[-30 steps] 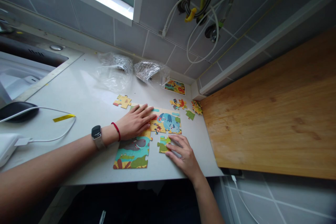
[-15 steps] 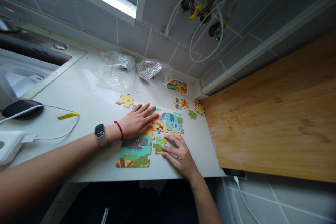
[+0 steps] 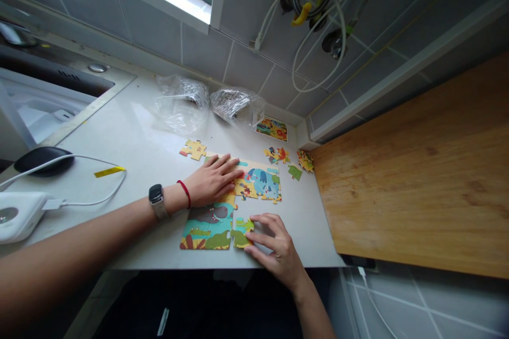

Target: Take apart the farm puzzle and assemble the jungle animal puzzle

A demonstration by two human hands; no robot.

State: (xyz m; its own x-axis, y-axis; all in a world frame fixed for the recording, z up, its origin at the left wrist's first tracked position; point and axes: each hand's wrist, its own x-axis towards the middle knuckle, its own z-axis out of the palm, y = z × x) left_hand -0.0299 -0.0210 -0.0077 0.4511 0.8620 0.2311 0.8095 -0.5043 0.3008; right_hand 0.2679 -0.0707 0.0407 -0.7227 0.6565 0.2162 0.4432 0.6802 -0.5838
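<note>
My left hand [image 3: 212, 180] lies flat with fingers spread on the partly joined jigsaw puzzle [image 3: 262, 183], covering its upper left part. The puzzle shows blue elephants on the right and a grey hippo above a green crocodile at lower left. My right hand [image 3: 274, 241] grips the right edge of a green and yellow puzzle piece [image 3: 242, 234] between thumb and fingers. That piece lies on the counter against the lower right side of the hippo section, below the elephants. Whether its tab is fully seated I cannot tell.
A loose yellow piece [image 3: 193, 149] lies beyond my left hand. More pieces [image 3: 277, 155], a green one [image 3: 295, 172] and a small stack [image 3: 305, 161] lie at right, by a wooden board [image 3: 409, 169]. Behind are a picture card [image 3: 272, 129] and crumpled plastic bags [image 3: 183, 106].
My right hand has slid the green and yellow piece toward me, from below the elephants to the hippo section's lower right side. My left hand stays on the puzzle; the view shifted slightly.
</note>
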